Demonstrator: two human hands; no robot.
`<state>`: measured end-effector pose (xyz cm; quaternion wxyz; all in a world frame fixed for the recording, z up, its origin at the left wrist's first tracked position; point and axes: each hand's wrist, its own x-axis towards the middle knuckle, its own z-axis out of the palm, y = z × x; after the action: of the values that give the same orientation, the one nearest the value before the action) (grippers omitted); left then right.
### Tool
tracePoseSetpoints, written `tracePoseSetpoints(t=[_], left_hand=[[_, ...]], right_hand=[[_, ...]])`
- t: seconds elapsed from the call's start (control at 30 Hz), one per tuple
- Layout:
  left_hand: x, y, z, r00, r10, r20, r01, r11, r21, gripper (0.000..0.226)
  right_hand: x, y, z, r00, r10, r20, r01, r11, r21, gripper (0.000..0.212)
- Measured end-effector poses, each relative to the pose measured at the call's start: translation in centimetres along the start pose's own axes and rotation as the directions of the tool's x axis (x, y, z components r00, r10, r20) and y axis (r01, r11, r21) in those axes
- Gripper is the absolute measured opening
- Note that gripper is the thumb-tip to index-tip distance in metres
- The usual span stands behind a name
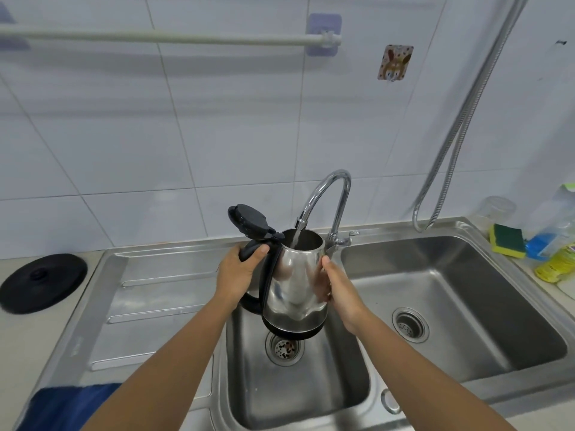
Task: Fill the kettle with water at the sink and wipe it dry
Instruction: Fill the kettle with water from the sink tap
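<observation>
At the far left of the frame a round black base [43, 283] lay flat on the pale surface [18, 337], beside the sink's ribbed drainboard [161, 290]. In the lower left corner a dark blue cloth [67, 405] rested partly on the drainboard's near edge. Across the upper left a white rail [155, 37] ran along the tiled wall.

Left of centre, the left hand [238, 272] had its fingers wrapped tight around the kettle's black handle [249, 248], thumb on top. The kettle [295, 281], shiny steel with a black bottom rim, was held upright in mid-air above the drain [284, 348] of the small basin [298, 384]. Its black lid [249, 220] stood flipped open at the upper left of its mouth. A thin stream of water [297, 236] ran from the curved chrome tap [329, 194] into the open top.

The right hand [337, 286] pressed against the kettle's right side, fingers curved around the steel wall.

Further right sat the large basin [466, 275], and at the far right edge a yellow and green sponge [507, 239] lay on the sink's rim next to some bottles [557, 241].
</observation>
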<state>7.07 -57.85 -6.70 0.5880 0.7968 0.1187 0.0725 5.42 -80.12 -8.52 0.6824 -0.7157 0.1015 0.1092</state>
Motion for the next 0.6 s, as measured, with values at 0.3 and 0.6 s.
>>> tracePoseSetpoints(t=[0.3, 0.6], left_hand=[[0.9, -1.1, -0.1, 0.998, -0.041, -0.057, 0.042, 0.999, 0.017, 0.045], [2.2, -1.9, 0.2, 0.995, -0.062, -0.072, 0.064, 0.998, 0.028, 0.045]], right_hand=[[1.5, 0.1, 0.8, 0.999, -0.001, 0.047, 0.002, 1.000, -0.011, 0.050], [2.7, 0.7, 1.0, 0.998, 0.022, 0.059, -0.023, 1.000, 0.007, 0.057]])
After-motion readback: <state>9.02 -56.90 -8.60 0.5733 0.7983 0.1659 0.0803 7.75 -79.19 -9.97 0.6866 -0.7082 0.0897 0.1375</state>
